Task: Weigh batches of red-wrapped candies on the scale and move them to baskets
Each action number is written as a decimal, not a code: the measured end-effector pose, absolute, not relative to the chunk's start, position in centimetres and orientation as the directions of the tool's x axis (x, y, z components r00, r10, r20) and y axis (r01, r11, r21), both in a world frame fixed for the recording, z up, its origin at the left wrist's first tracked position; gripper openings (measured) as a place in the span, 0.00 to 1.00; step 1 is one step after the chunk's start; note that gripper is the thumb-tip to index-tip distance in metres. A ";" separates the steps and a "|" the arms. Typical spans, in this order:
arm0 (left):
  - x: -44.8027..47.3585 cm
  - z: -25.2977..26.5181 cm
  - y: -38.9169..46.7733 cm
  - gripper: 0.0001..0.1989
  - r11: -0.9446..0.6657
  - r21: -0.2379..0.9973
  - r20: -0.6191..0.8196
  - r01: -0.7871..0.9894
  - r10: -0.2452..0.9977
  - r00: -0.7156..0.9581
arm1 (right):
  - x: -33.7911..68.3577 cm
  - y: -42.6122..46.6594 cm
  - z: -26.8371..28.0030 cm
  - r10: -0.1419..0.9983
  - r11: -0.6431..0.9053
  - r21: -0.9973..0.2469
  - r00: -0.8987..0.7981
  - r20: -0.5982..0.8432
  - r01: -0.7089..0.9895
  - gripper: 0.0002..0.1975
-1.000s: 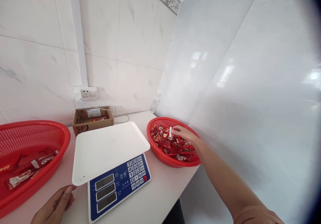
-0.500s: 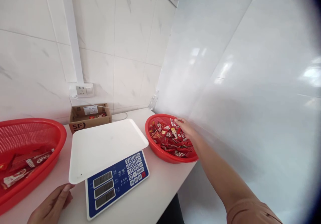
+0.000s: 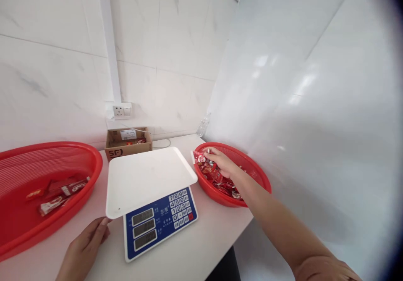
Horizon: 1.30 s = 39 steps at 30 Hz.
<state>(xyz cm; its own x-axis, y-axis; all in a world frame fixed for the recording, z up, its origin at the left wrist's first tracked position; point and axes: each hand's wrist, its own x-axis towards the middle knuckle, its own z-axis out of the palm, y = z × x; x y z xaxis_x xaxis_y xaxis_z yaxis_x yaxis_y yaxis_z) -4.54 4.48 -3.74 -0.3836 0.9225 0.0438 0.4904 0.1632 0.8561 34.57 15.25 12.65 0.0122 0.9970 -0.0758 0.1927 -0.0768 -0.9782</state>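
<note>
My right hand [image 3: 219, 161] is over the near-side red basket [image 3: 264, 180] on the right, its fingers closed on a small red snack packet [image 3: 199, 157]. The packet is at the basket's left rim, above many other red wrapped packets [image 3: 217, 178]. My left hand [image 3: 90, 241] rests by the table's front left, fingers curled together with nothing visible in them. Its fingertips are close to the corner of the white pan [image 3: 147, 180] of a digital scale; whether they touch it I cannot tell. The scale's blue panel [image 3: 162, 220] has a keypad and several displays.
On the left stands a larger red basket [image 3: 96, 163] with a few red packets [image 3: 67, 193]. A cardboard box [image 3: 129, 148] sits behind the scale, beneath a wall socket [image 3: 122, 111]. A clear plastic piece [image 3: 203, 124] leans in the corner. A grey-white panel [image 3: 299, 117] rises at right.
My right hand has moved left across the basket and now grips a packet at its left rim. The view has shifted left. My left hand stays near the pan's corner.
</note>
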 end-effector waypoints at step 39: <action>-3.2 0.1 2.8 0.21 0.107 0.912 0.012 0.397 0.958 -0.286 | 21.4 17.0 10.3 0.964 0.191 -0.804 -0.263 0.045 0.563 0.23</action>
